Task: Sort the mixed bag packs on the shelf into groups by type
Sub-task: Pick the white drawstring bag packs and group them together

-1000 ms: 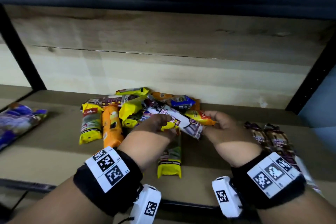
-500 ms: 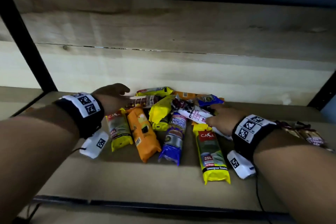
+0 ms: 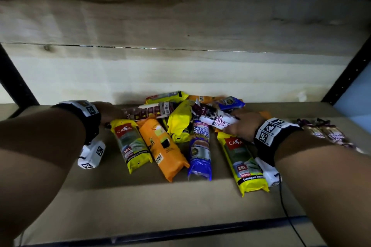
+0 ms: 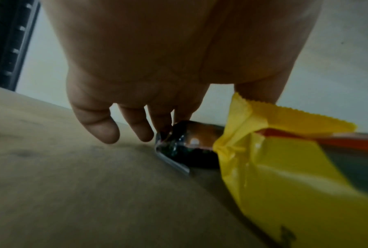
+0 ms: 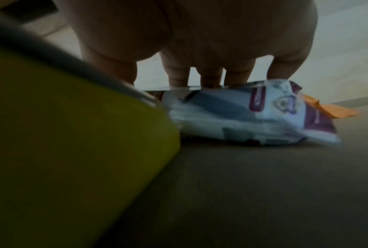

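A heap of mixed bag packs lies at the back middle of the wooden shelf point(image 3: 180, 206): two yellow Casa packs point(image 3: 130, 144) point(image 3: 243, 164), an orange pack point(image 3: 163, 147), a blue pack point(image 3: 200, 150) and others behind. My left hand point(image 3: 110, 112) reaches to the heap's left; its fairly straight fingertips point(image 4: 145, 134) touch the end of a dark maroon pack point(image 4: 191, 142) beside a yellow pack point(image 4: 284, 167). My right hand point(image 3: 239, 128) holds the right end of a white drawstring pack point(image 3: 218, 120), fingers over its top edge point(image 5: 242, 114).
Two maroon drawstring packs point(image 3: 329, 134) lie side by side at the far right of the shelf. Black uprights stand at the left point(image 3: 16, 78) and right point(image 3: 345, 70). A wooden back wall point(image 3: 180, 26) closes the shelf. A thin cable point(image 3: 285, 202) hangs from the right wrist.
My left hand let go of the white pack, swung left and dropped onto the dark maroon pack's end. The right hand stayed on the white pack and shifted it slightly.
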